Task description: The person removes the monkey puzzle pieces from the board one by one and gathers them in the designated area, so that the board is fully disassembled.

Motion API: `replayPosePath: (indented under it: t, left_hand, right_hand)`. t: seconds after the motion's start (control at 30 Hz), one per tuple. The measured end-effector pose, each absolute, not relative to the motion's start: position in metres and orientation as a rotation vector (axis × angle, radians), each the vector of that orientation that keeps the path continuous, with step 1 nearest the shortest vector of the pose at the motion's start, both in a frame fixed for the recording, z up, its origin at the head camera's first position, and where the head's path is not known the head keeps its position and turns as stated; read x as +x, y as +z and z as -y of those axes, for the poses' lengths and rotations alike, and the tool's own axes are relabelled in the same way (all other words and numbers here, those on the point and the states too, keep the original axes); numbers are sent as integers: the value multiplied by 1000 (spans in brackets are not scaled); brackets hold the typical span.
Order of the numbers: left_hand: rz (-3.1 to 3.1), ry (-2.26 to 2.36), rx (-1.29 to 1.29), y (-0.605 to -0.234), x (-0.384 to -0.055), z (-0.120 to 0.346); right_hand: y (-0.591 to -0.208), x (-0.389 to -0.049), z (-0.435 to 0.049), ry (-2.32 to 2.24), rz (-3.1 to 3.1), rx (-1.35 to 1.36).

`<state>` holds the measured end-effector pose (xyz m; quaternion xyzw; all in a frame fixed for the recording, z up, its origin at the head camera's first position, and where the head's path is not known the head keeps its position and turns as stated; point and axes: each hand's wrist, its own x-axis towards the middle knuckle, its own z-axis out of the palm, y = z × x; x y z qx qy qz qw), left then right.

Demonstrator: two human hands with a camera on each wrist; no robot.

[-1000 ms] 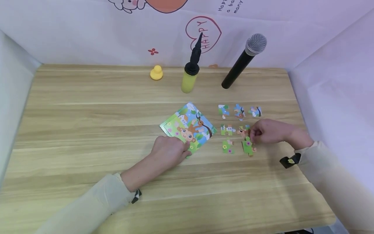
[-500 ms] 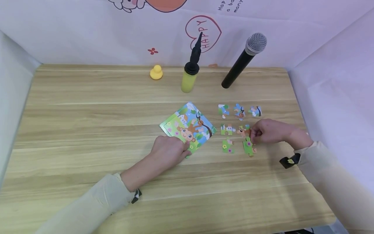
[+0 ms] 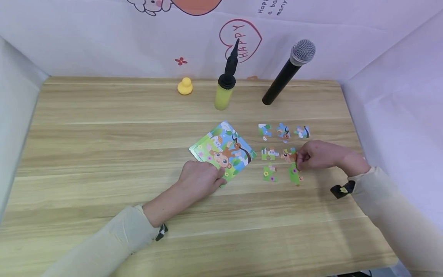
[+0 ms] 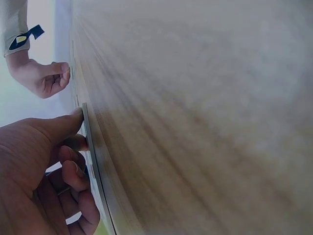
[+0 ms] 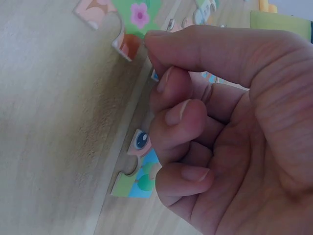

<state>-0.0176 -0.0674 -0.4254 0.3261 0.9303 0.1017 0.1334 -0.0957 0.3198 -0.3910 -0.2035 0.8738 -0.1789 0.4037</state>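
My right hand [image 3: 320,154] pinches a green jigsaw piece [image 3: 294,175] with a purple flower at the lower right of the spread pieces. In the right wrist view, its thumb and index finger meet at the edge of that piece [image 5: 140,14], while the other fingers curl loosely. A piece with an eye and a tree [image 5: 139,171] lies under the hand, hidden in the head view. My left hand [image 3: 200,179] rests on the lower corner of the monkey puzzle board [image 3: 226,144]. The left wrist view has its thumb and fingertips against the board's upper face [image 4: 95,161].
Several other pieces [image 3: 269,154] lie in rows right of the board. Behind them stand a black microphone [image 3: 283,79] and a yellow-green pump bottle [image 3: 223,96]. A yellow rubber duck [image 3: 185,87] sits near the wooden table's [image 3: 104,154] back edge, before a printed cloth.
The flower piece pinched by my right hand has shifted slightly right and turned a little. My left hand and the board have stayed in place.
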Motion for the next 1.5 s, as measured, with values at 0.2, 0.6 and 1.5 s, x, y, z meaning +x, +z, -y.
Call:
replayPosePath:
  t: [0.2,0.6,1.5]
  left_hand:
    - [-2705,316,940,-425,-17,69]
    - [-2721,341,908,-426,-14,67]
    - [-2654,556,633,-427,-18,72]
  right_hand:
    - [-386,-99,-305,-480,-2170,-560]
    - [-382,-103,-252,-580,-2195,-826]
    - [-414,-88,-157,-824,-2253,-1134]
